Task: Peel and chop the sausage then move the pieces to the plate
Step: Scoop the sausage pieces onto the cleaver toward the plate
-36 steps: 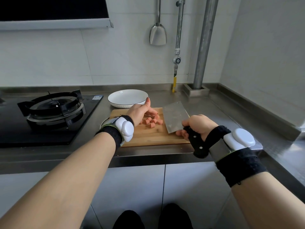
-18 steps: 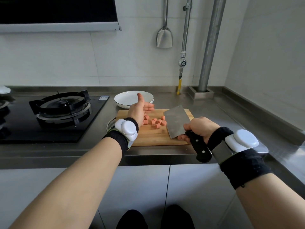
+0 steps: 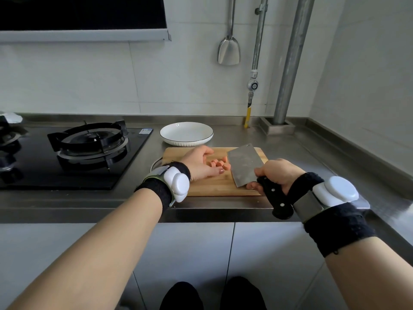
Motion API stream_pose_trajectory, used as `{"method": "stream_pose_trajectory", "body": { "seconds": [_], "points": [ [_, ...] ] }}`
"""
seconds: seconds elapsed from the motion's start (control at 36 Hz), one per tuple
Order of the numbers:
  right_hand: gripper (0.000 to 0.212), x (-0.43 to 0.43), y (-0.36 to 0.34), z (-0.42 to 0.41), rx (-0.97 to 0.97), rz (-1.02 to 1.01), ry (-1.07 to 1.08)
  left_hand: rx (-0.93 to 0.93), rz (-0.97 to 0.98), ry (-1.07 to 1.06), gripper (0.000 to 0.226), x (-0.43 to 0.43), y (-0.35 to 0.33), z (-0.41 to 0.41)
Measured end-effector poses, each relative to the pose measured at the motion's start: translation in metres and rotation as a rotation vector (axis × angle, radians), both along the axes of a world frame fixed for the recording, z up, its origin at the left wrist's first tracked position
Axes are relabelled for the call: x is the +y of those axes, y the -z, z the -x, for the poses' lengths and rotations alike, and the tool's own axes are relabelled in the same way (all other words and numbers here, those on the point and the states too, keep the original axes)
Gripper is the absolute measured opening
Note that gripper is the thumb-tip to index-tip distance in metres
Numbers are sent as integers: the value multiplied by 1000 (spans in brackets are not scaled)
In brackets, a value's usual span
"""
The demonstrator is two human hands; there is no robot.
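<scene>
between the two hands, on the cutting board (image 3: pixel 214 186), lies the small heap of sausage pieces (image 3: pixel 220 164), hemmed in on one side by the cupped left hand (image 3: pixel 199 164) and on the other by the flat of the cleaver (image 3: pixel 244 167). the left hand is open, palm turned toward the pieces, fingers curved and clamped on nothing, touching or nearly touching the nearest piece; the right hand (image 3: pixel 276 175) is closed round the cleaver's black handle, blade tilted with its broad face toward the heap. the heap has no long axis to speak of, a loose cluster strung roughly left to right between palm and blade. the left hand looks the nearer. the plate (image 3: pixel 186 133) sits beyond both hands, past the far edge of the board and a little to the left-hand side, holding nothing. counted: about five pieces show, with more possibly hidden behind the blade or the palm; one cleaver, one board, one plate. the next move is likely a gather onto the blade, then a carry away from the body.
</scene>
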State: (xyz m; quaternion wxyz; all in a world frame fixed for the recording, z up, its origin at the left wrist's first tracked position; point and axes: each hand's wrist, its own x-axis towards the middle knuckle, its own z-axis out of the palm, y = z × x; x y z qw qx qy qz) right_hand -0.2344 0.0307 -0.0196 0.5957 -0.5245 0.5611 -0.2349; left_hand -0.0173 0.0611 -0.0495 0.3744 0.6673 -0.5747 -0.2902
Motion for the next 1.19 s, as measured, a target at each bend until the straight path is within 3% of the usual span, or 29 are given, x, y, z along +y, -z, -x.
{"method": "stream_pose_trajectory", "body": {
  "seconds": [0.08, 0.14, 0.19, 0.33, 0.42, 0.58, 0.67, 0.72, 0.83, 0.92, 1.08, 1.19],
  "points": [
    [10, 1, 1, -3, 18, 3, 4, 67, 8, 12, 75, -2, 5, 3],
    [7, 1, 1, -6, 21, 3, -5, -16, 27, -18, 77, -3, 5, 3],
    [7, 2, 2, -10, 19, 0, -23, -65, 68, -40, 71, -3, 4, 3],
    [8, 7, 2, -24, 5, -9, -69, 74, 112, -77, 56, -12, 8, 5],
    [9, 8, 2, -33, 8, -25, -89, 22, 131, -108, 49, -16, 10, 1],
    [9, 14, 0, -50, -21, -48, -99, 36, 100, -108, 45, -15, 10, -11],
    [10, 16, -1, -55, -63, -69, -106, 153, 117, -124, 34, -14, 6, -11],
    [10, 17, 0, -60, -95, -89, -123, 342, 132, -176, 30, -12, -1, -9],
    [15, 20, 5, -72, -185, -132, -155, 610, 117, -265, 75, -13, -10, -11],
    [27, 19, 9, -80, -209, -137, -170, 824, 168, -315, 89, -16, -5, -18],
    [26, 27, 5, -90, -220, -149, -174, 972, 197, -356, 84, -17, -5, -23],
    [27, 31, 3, -91, -230, -140, -166, 950, 200, -361, 75, -19, -4, -23]
  ]
}}
